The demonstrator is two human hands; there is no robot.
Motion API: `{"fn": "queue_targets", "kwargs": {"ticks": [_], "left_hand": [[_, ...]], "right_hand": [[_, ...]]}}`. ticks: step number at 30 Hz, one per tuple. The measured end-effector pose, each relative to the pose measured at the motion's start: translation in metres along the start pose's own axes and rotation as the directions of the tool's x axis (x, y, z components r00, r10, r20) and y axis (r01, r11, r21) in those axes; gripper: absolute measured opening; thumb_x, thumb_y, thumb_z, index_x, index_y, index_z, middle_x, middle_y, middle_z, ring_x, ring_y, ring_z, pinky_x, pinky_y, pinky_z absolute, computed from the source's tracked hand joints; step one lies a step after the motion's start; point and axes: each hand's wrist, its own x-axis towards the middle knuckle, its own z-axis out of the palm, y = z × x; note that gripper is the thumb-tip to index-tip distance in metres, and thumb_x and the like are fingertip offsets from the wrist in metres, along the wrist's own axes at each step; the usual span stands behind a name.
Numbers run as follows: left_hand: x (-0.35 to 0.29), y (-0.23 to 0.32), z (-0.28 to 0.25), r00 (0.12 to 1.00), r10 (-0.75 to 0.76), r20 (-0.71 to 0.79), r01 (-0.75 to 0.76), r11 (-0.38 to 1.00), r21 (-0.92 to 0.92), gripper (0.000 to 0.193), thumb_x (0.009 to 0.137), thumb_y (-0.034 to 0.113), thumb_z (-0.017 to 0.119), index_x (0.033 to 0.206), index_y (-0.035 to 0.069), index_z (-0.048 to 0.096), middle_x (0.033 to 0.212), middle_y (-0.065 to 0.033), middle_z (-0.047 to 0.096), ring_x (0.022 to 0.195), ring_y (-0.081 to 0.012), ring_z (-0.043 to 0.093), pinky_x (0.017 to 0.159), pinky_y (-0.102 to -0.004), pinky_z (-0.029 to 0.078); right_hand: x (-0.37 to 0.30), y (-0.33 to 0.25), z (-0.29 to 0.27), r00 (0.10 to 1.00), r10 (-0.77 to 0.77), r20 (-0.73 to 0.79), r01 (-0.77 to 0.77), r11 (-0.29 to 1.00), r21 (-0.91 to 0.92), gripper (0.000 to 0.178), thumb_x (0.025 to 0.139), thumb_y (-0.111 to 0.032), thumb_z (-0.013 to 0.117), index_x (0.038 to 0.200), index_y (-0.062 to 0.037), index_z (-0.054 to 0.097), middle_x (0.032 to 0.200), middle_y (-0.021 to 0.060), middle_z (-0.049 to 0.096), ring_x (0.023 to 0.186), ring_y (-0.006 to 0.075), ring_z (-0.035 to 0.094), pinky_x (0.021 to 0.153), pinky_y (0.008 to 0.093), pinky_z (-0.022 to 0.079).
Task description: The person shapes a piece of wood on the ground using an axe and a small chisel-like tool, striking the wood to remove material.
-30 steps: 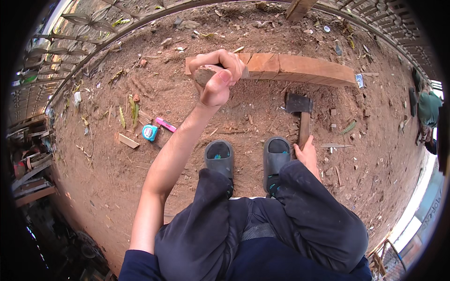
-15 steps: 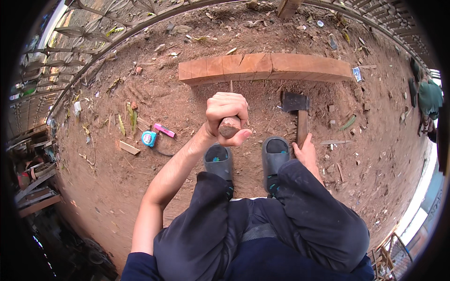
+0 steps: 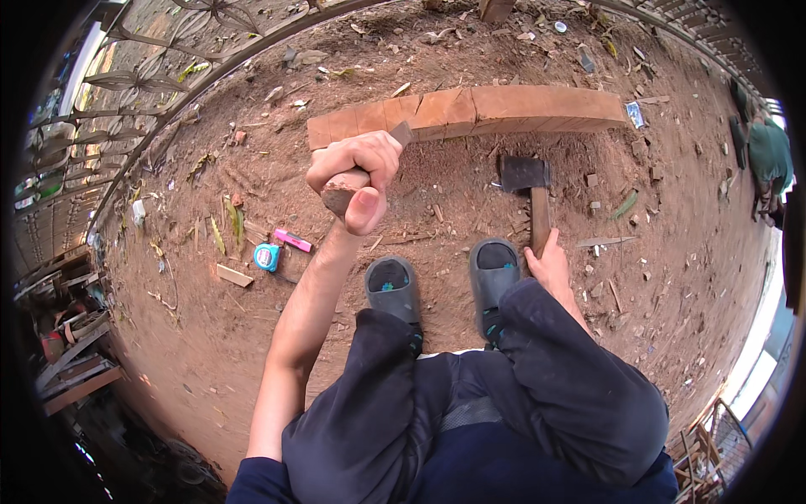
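Note:
My left hand [image 3: 366, 158] is closed round the wooden handle of a chisel [image 3: 342, 196]. Its handle end faces up at me, and the flat metal blade pokes out past my knuckles in front of the beam. A long, reddish, slightly curved-looking wooden beam [image 3: 470, 113] lies on the dirt, with several lines across its faces. My right hand [image 3: 551, 270] grips the lower end of the handle of a hatchet [image 3: 540, 217]. The dark hatchet head rests on or just above the ground, short of the beam's right half; I cannot tell which.
Left of my sandals [image 3: 392, 286] lie a blue tape measure [image 3: 266, 257], a pink marker-like stick [image 3: 293, 240] and a small wood offcut [image 3: 234, 275]. A metal fence [image 3: 159, 109] curves along the far left. Scrap wood [image 3: 75, 391] is piled at left. A person in green [image 3: 766, 155] is at far right.
My left hand has moved left and a little away from me with the chisel, whose blade now angles to the right. My right hand and the hatchet stay nearly still.

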Motion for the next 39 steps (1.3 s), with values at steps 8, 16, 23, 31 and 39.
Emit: {"fn": "queue_targets", "kwargs": {"ticks": [8, 16, 23, 31, 39], "left_hand": [[0.004, -0.004, -0.002, 0.997, 0.056, -0.060, -0.060, 0.997, -0.058, 0.047, 0.083, 0.038, 0.069, 0.061, 0.003, 0.047, 0.053, -0.0028, 0.048, 0.045, -0.0150, 0.045, 0.050, -0.0318, 0.039], [0.005, -0.004, 0.002, 0.999, 0.030, 0.024, -0.031, 0.999, 0.015, 0.048, 0.087, 0.043, 0.064, 0.065, 0.005, 0.045, 0.054, -0.0021, 0.044, 0.047, -0.0150, 0.040, 0.051, -0.0332, 0.034], [0.002, -0.005, 0.005, 1.000, 0.022, 0.019, -0.023, 1.000, 0.016, 0.048, 0.086, 0.042, 0.065, 0.064, 0.005, 0.045, 0.053, -0.0025, 0.044, 0.046, -0.0145, 0.040, 0.051, -0.0326, 0.034], [0.006, -0.003, 0.000, 0.983, -0.014, 0.185, 0.007, 0.999, 0.040, 0.048, 0.086, 0.041, 0.065, 0.062, 0.004, 0.045, 0.054, -0.0031, 0.046, 0.048, -0.0159, 0.044, 0.049, -0.0323, 0.037], [0.043, -0.014, -0.009, 0.947, -0.261, 0.188, 0.262, 0.965, 0.019, 0.031, 0.072, 0.028, 0.061, 0.058, 0.003, 0.048, 0.053, -0.0039, 0.051, 0.047, -0.0135, 0.045, 0.045, -0.0275, 0.037]], "right_hand": [[0.003, 0.005, 0.007, 1.000, -0.018, 0.003, 0.018, 0.999, 0.028, 0.064, 0.083, -0.028, 0.071, 0.125, -0.0011, 0.032, 0.085, 0.0318, 0.066, 0.082, 0.0493, 0.066, 0.071, 0.0548, 0.054], [0.002, 0.001, -0.002, 1.000, 0.018, 0.020, -0.019, 0.999, 0.029, 0.063, 0.083, -0.028, 0.071, 0.125, -0.0007, 0.032, 0.088, 0.0329, 0.066, 0.085, 0.0502, 0.065, 0.074, 0.0545, 0.054], [0.003, 0.003, 0.001, 1.000, 0.011, 0.023, -0.012, 0.999, 0.041, 0.062, 0.083, -0.028, 0.071, 0.124, -0.0005, 0.033, 0.088, 0.0332, 0.066, 0.085, 0.0506, 0.065, 0.074, 0.0548, 0.054], [0.004, 0.006, 0.006, 1.000, -0.004, 0.017, 0.004, 1.000, 0.012, 0.064, 0.084, -0.029, 0.071, 0.126, 0.0002, 0.032, 0.086, 0.0329, 0.066, 0.084, 0.0497, 0.066, 0.074, 0.0542, 0.054], [0.002, 0.004, 0.005, 1.000, -0.009, 0.005, 0.009, 0.999, 0.030, 0.067, 0.083, -0.029, 0.071, 0.129, 0.0012, 0.032, 0.086, 0.0329, 0.066, 0.084, 0.0497, 0.066, 0.074, 0.0547, 0.054]]}}
